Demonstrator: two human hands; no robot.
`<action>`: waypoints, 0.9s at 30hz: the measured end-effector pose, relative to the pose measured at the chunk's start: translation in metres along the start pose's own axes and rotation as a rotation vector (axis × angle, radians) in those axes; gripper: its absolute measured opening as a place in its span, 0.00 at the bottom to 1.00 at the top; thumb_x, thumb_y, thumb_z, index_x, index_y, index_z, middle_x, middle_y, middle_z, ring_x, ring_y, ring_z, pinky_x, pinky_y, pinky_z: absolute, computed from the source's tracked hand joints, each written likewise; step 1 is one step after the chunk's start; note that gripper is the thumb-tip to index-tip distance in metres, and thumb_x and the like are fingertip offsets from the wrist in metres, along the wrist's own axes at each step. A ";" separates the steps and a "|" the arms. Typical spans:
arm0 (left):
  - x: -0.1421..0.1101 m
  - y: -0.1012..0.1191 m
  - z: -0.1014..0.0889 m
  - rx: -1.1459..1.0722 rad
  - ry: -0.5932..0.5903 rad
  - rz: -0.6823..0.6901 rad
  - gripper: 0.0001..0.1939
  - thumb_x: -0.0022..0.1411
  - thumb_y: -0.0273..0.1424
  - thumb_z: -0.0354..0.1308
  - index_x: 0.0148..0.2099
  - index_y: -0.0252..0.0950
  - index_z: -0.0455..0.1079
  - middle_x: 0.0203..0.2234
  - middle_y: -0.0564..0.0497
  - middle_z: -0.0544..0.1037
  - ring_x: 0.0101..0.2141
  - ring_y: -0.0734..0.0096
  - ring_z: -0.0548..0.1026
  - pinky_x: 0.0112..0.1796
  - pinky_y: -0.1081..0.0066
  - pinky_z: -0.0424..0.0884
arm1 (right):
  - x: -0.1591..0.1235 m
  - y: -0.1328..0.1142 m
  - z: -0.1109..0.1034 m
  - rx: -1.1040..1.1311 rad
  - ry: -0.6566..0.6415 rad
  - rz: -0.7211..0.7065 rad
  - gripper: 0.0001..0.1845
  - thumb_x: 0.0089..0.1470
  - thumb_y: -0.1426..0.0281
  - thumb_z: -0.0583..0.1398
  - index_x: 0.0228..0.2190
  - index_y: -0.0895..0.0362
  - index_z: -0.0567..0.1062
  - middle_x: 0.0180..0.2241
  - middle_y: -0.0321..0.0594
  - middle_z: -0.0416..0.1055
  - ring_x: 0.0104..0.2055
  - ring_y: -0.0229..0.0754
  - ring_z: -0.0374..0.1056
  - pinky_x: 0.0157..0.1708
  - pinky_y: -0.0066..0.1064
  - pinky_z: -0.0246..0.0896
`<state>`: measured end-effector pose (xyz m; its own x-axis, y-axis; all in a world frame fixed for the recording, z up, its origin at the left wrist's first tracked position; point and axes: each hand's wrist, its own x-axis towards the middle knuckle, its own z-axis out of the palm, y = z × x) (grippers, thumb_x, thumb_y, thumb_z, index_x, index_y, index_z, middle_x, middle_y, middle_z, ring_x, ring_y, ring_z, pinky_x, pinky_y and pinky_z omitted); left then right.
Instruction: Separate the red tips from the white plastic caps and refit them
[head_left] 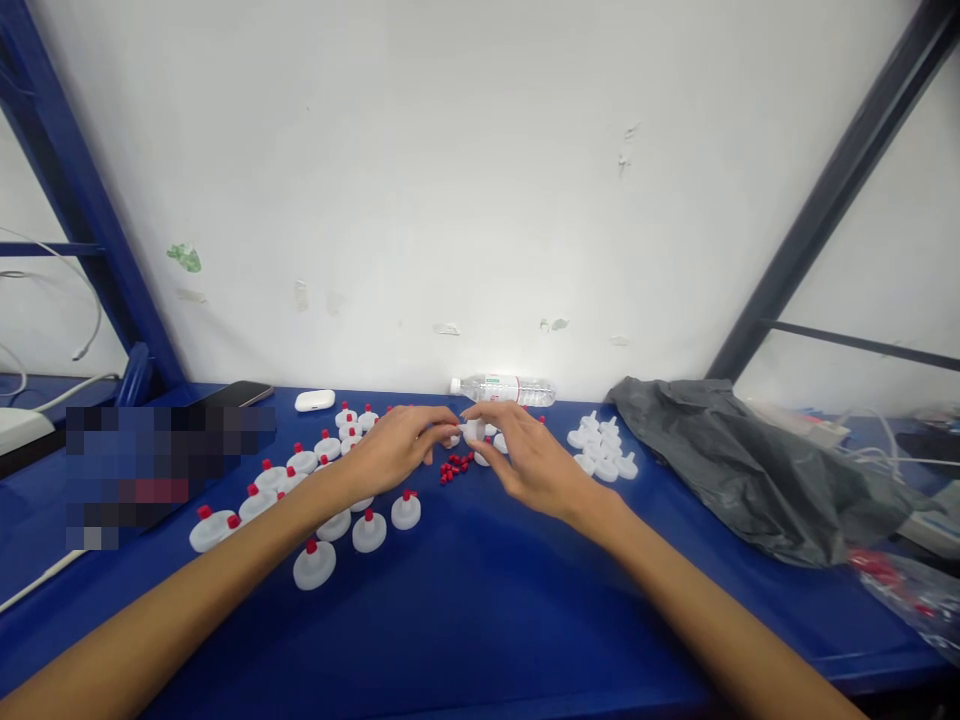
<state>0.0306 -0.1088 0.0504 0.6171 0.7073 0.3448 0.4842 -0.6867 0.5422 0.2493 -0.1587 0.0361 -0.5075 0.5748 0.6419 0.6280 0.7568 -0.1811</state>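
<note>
Both hands meet over the middle of the blue table [480, 610]. My right hand [525, 455] pinches a small white plastic cap [473, 431] between its fingertips. My left hand [397, 445] reaches in from the left, its fingertips closed at the same cap, perhaps on a tiny red piece that I cannot make out. A small heap of loose red plugs [455, 467] lies just under the hands. Several white caps with red plugs [315, 563] stand to the left. Several plain white caps [604, 450] sit to the right.
A clear water bottle [504, 389] lies against the wall behind the hands. A white earbud case [314, 400] and a dark phone [238, 392] rest at the back left. A crumpled grey plastic bag [757, 465] covers the right side. Blue shelf struts [832, 190] frame both sides.
</note>
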 end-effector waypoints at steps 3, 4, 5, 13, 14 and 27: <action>-0.001 0.003 0.000 -0.084 -0.048 0.034 0.20 0.74 0.41 0.42 0.37 0.38 0.70 0.23 0.55 0.75 0.26 0.70 0.75 0.33 0.71 0.67 | 0.001 -0.002 0.000 0.077 0.026 0.021 0.13 0.68 0.71 0.54 0.52 0.52 0.61 0.52 0.47 0.70 0.54 0.49 0.69 0.53 0.45 0.68; -0.001 0.005 -0.001 -0.121 -0.058 0.035 0.20 0.75 0.41 0.41 0.35 0.38 0.68 0.24 0.55 0.75 0.26 0.71 0.74 0.33 0.71 0.67 | 0.001 -0.002 0.001 0.108 0.034 0.027 0.12 0.68 0.71 0.54 0.51 0.52 0.61 0.51 0.47 0.70 0.55 0.49 0.69 0.53 0.44 0.68; -0.001 0.007 -0.001 -0.149 -0.066 0.031 0.20 0.75 0.41 0.41 0.34 0.37 0.65 0.23 0.55 0.75 0.25 0.71 0.74 0.33 0.71 0.66 | 0.001 -0.003 0.001 0.134 0.040 0.031 0.11 0.68 0.71 0.54 0.50 0.52 0.60 0.51 0.46 0.70 0.54 0.48 0.70 0.53 0.44 0.68; -0.004 0.009 0.002 -0.219 -0.117 -0.032 0.20 0.75 0.42 0.41 0.31 0.39 0.58 0.14 0.59 0.71 0.19 0.73 0.68 0.30 0.72 0.62 | 0.001 -0.005 0.005 0.122 0.050 -0.012 0.09 0.65 0.78 0.53 0.41 0.51 0.60 0.46 0.44 0.71 0.48 0.45 0.70 0.46 0.38 0.67; -0.005 0.008 0.002 -0.231 -0.133 -0.038 0.20 0.75 0.42 0.41 0.31 0.39 0.57 0.14 0.59 0.71 0.18 0.74 0.68 0.29 0.72 0.62 | 0.000 -0.004 0.006 0.102 0.049 -0.031 0.10 0.65 0.79 0.53 0.40 0.51 0.60 0.44 0.43 0.71 0.46 0.45 0.69 0.45 0.38 0.67; 0.000 0.003 -0.009 0.144 -0.066 -0.020 0.22 0.72 0.41 0.42 0.26 0.38 0.58 0.17 0.55 0.67 0.21 0.71 0.64 0.27 0.69 0.55 | 0.005 -0.002 0.004 -0.021 -0.117 0.032 0.09 0.69 0.65 0.54 0.49 0.53 0.63 0.48 0.45 0.73 0.47 0.47 0.71 0.47 0.40 0.65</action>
<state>0.0264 -0.1097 0.0585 0.6438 0.7115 0.2816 0.5775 -0.6932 0.4311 0.2432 -0.1555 0.0368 -0.5518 0.6317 0.5445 0.6566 0.7316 -0.1833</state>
